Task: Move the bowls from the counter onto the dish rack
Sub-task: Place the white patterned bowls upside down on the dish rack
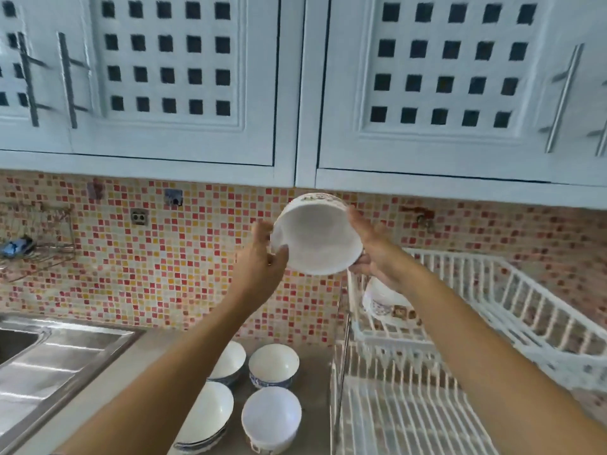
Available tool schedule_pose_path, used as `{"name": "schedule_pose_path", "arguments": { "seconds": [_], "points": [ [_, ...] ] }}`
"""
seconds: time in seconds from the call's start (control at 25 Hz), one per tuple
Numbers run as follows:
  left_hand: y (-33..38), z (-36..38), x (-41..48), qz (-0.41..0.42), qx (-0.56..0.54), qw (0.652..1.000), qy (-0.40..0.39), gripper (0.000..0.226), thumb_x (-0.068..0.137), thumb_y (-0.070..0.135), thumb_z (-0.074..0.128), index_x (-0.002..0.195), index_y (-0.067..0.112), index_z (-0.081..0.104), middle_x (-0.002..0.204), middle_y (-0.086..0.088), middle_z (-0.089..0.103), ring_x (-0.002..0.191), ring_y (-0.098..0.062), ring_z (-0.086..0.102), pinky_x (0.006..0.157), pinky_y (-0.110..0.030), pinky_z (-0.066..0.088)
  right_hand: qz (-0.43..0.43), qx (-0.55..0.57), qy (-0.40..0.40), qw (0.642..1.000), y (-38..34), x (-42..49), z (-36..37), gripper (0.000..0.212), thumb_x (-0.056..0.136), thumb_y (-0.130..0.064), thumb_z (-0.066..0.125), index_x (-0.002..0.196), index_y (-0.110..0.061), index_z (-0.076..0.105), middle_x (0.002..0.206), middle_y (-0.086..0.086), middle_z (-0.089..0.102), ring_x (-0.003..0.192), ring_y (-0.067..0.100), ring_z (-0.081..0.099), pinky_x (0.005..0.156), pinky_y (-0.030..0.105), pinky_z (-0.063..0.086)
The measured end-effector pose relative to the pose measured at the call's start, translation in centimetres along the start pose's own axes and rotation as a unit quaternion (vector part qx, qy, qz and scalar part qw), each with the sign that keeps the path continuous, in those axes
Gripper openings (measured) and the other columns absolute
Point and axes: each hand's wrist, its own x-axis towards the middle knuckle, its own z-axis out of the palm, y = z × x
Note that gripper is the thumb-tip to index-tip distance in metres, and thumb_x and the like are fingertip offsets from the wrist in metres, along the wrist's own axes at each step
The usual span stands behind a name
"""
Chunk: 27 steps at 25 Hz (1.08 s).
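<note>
A white bowl (317,236) with a patterned outside is held up in front of the tiled wall, tipped so its inside faces me. My left hand (262,257) grips its left rim and my right hand (377,251) grips its right side. Several white bowls (272,364) stand on the counter below, some stacked. To the right is the white two-tier dish rack (492,307). One patterned bowl (384,302) lies on its upper tier, partly hidden by my right forearm.
A steel sink and drainboard (49,356) lie at the lower left. White wall cupboards (295,93) with bar handles hang close above the bowl. A wire wall shelf (36,244) holding a blue item is at the far left.
</note>
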Motion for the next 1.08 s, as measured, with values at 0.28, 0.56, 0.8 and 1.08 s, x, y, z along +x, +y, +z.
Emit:
{"name": "schedule_pose_path", "arguments": {
  "seconds": [0.28,0.56,0.8,1.08],
  "points": [
    [3.1,9.0,3.6,-0.031,-0.118,0.977,-0.177,0.046,0.083,0.061,0.030,0.107,0.024,0.039,0.117,-0.010,0.057,0.108,-0.032,0.058,0.092,-0.041,0.052,-0.050,-0.005,-0.007,0.999,3.2,0.3,-13.0,0.063,0.070,-0.040,0.074,0.122,-0.025,0.042,0.123,0.003,0.051,0.102,0.018,0.058,0.083,0.032,0.057],
    [3.5,16.3,5.8,-0.014,-0.014,0.954,-0.300,0.081,0.081,0.049,0.066,0.144,0.019,0.024,0.124,-0.002,0.054,0.096,-0.018,0.059,0.067,-0.010,0.050,-0.045,-0.244,-0.013,0.969,6.6,1.5,-17.3,0.110,0.065,-0.025,0.084,0.150,-0.023,0.015,0.153,0.004,0.027,0.137,0.023,0.034,0.101,0.030,0.036],
    [2.4,18.9,6.4,-0.055,0.105,0.914,-0.387,0.089,0.074,0.048,0.074,0.144,0.020,0.028,0.137,-0.004,0.049,0.103,-0.015,0.048,0.083,-0.023,0.045,0.001,-0.344,-0.088,0.935,9.6,3.3,-18.2,0.109,0.063,-0.026,0.086,0.148,-0.019,0.018,0.149,-0.002,0.030,0.121,0.007,0.033,0.101,0.020,0.029],
    [1.7,19.8,7.2,-0.077,0.229,0.857,-0.455,0.094,0.069,0.057,0.073,0.141,0.014,0.029,0.135,-0.004,0.049,0.103,-0.017,0.046,0.086,-0.027,0.040,0.049,-0.386,-0.118,0.914,11.5,4.1,-18.0,0.116,0.058,-0.033,0.089,0.148,-0.023,0.016,0.149,-0.003,0.032,0.134,0.017,0.035,0.110,0.030,0.032]
  ]
}}
